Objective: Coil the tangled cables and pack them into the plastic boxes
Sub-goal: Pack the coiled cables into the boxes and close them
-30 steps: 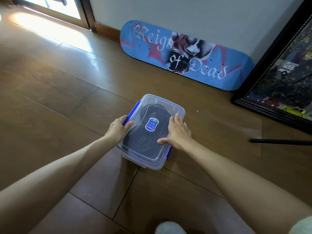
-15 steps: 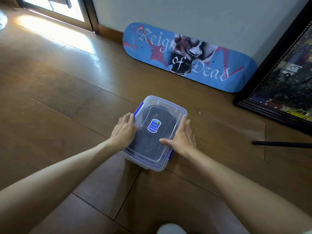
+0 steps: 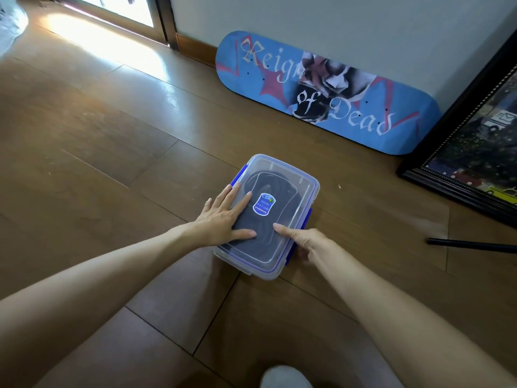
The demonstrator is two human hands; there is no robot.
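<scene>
The bare left forearm (image 3: 112,275) and bare right forearm (image 3: 391,303) reach from the near edge and converge toward the middle. The left grip (image 3: 223,217) lies flat, palm down, fingers straight and slightly spread, on the lid of the clear rectangular plastic box (image 3: 293,186). The right grip (image 3: 305,242) sets its thumb on the lid while its fingers curl down over the box's right edge.

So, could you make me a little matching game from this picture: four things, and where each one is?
Things:
1. left hand
2. right hand
3. black cable
4. skateboard deck

Places:
A. leaning against the wall
B. coiled inside the plastic box
C. flat on the lid
D. gripping the box's right edge

Pairs: 1-C; 2-D; 3-B; 4-A
</scene>
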